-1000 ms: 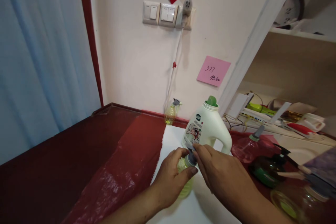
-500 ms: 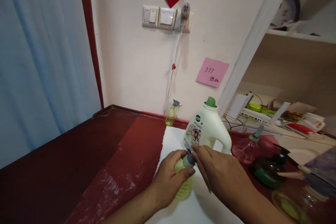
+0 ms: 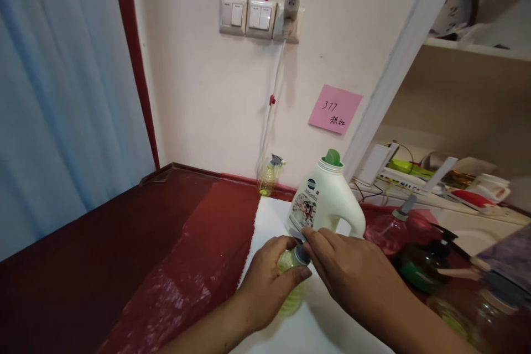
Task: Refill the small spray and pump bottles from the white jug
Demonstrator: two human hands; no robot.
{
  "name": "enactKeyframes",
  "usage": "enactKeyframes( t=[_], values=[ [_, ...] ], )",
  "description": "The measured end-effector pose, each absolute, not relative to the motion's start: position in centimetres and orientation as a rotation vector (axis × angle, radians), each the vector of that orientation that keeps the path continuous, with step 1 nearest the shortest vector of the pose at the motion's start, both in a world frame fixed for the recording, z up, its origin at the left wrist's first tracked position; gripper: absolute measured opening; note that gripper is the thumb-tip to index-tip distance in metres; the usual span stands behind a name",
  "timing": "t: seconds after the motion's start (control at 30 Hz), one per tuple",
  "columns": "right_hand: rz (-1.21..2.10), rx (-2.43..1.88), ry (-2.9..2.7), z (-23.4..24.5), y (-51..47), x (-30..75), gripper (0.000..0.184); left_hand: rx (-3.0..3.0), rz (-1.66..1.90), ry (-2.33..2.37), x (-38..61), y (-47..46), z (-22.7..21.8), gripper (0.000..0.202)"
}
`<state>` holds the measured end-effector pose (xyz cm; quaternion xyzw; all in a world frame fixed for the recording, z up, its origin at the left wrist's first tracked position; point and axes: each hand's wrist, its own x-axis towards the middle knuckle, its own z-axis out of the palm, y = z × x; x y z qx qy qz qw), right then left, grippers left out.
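Note:
A clear pump bottle [image 3: 292, 300] with yellowish liquid stands on the white sheet [image 3: 319, 327]. My left hand [image 3: 271, 279] is wrapped round its upper part, thumb in front near the collar. My right hand [image 3: 342, 265] is closed on the grey pump head [image 3: 297, 235] at the top of the bottle, with the fingertips partly hidden behind the hand. Just behind the hands stands a large cream jug [image 3: 317, 199] with a handle, a flower label and a green piece in its open neck.
A small spray bottle [image 3: 269, 176] stands against the wall. To the right are a pink pump bottle [image 3: 388, 229], a dark pump bottle [image 3: 427, 265] and another clear bottle [image 3: 477, 310]. A cluttered shelf [image 3: 489, 215] lies beyond. A blue curtain [image 3: 62, 94] hangs at left.
Both hands keep their hold on the pump bottle, with hardly any movement. The view has shifted slightly, so the wall and background things sit a little higher and further left.

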<state>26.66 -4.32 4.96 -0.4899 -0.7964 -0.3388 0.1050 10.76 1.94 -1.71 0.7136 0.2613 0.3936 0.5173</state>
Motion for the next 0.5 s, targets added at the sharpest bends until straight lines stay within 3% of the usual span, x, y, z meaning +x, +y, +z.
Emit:
enactKeyframes(
  t=[0.5],
  values=[
    [-0.883,-1.460,-2.481,5.78,-4.62,27.06,0.029,1.748,0.828,0.694,10.94,1.77,-2.31,0.040]
  ],
)
